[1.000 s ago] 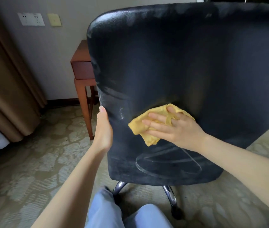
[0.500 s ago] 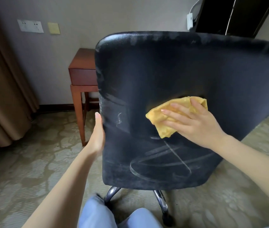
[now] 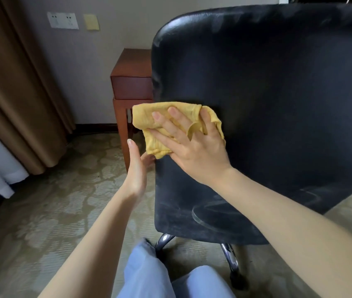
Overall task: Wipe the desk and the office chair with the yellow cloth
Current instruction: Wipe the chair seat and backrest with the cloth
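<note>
Yellow crumpled cloth point(image 3: 149, 119) lies on the left edge of the black leather office chair backrest point(image 3: 278, 93), pressed flat by the right hand point(image 3: 196, 147) with fingers spread; left hand point(image 3: 137, 166) just below touches that edge, fingers fairly straight.

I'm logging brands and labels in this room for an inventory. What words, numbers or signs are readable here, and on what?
No text in this view can be read.
white wall plate: a few small dark marks, too small to read.
yellow wall plate: blank.
yellow cloth, office chair, wooden desk: no label, brand or number shows.
</note>
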Action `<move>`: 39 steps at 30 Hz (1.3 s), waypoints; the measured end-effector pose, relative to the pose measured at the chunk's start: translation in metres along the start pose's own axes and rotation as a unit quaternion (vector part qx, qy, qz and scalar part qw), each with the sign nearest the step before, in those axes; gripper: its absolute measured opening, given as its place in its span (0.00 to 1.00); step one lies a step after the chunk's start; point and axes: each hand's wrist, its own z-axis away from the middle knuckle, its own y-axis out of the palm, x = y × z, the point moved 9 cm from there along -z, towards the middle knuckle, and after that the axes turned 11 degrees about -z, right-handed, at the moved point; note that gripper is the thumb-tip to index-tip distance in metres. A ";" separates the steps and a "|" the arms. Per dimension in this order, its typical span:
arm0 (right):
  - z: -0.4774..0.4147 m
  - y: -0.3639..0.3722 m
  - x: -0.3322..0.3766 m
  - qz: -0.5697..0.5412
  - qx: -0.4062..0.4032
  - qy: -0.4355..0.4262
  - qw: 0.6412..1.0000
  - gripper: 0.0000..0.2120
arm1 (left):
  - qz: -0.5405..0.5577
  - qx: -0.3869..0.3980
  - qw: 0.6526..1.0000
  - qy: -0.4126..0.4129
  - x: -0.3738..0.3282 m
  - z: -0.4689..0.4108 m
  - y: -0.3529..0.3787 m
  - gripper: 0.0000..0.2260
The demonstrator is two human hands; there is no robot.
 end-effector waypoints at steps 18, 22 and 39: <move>0.113 0.021 0.001 -0.049 0.174 -0.206 0.962 0.32 | 0.062 -0.033 0.997 -0.045 0.005 0.013 0.009 0.35; 0.112 0.000 -0.029 -0.017 0.173 -0.225 0.959 0.31 | 0.061 -0.023 0.996 -0.063 0.006 0.020 0.006 0.37; -0.050 -0.028 -0.005 0.074 0.019 -0.021 0.997 0.20 | 0.158 -0.017 0.985 -0.067 0.030 0.008 -0.013 0.40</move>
